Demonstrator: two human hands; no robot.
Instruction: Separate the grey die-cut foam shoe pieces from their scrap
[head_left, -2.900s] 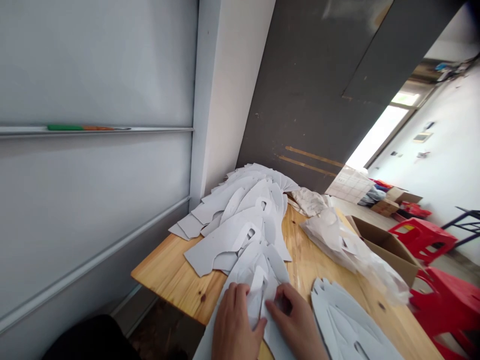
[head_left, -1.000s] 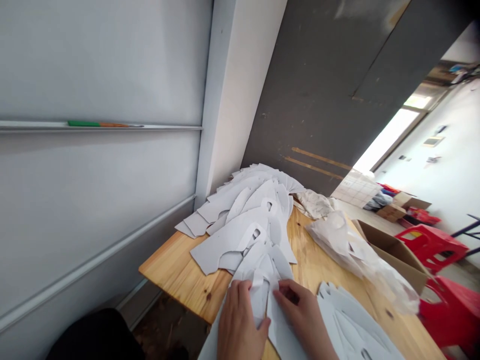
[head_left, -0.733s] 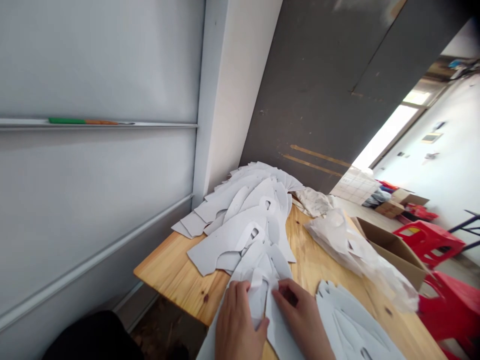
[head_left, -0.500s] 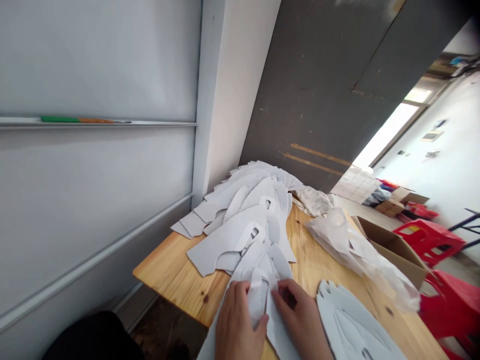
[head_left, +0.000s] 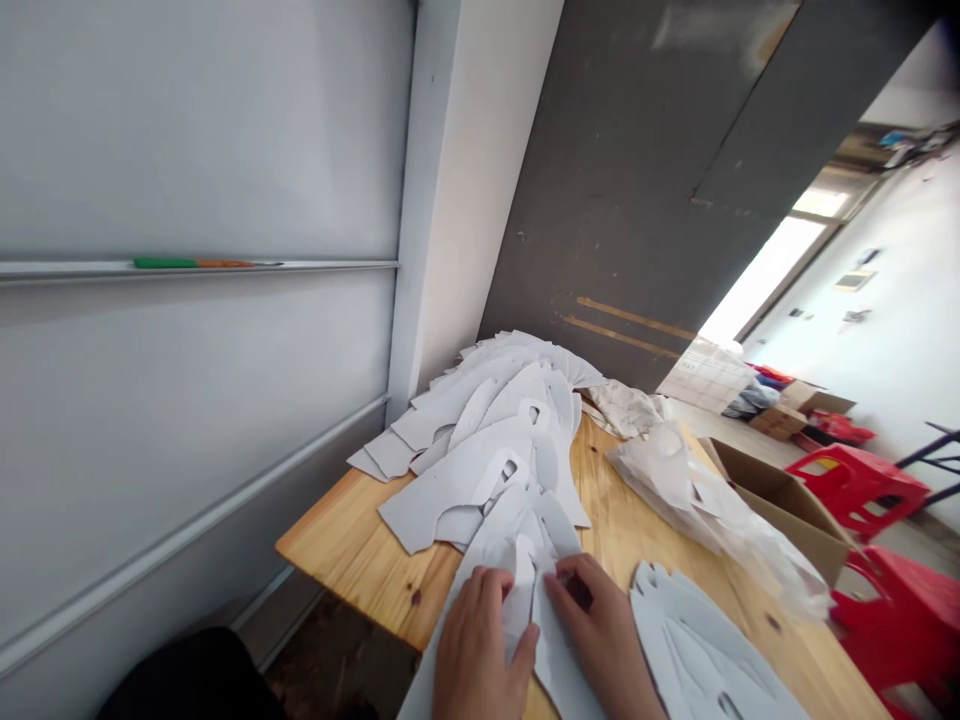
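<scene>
A white die-cut card piece (head_left: 551,640) with slits and curved flaps lies at the table's front edge, between my hands. My left hand (head_left: 476,640) has its fingers curled over the left part of the piece, gripping a flap near the middle. From the right, my right hand (head_left: 604,630) pinches the other side of the centre slit with thumb and fingers. Just beyond, a long overlapping pile of similar white card pieces (head_left: 480,450) reaches back to the wall. Another stack of cut card pieces (head_left: 705,640) lies to the right of my right hand.
The wooden table (head_left: 360,550) meets a grey panel wall on the left. A crumpled plastic bag (head_left: 720,510) and a cardboard box (head_left: 780,500) are at the right, with red stools (head_left: 855,490) past them. A green-and-orange pen-like tool (head_left: 191,263) rests on the wall ledge.
The view has shifted slightly. My left fingertips have moved a little inward over the centre flap, covering more of it. My right hand keeps its pinch at the slit.
</scene>
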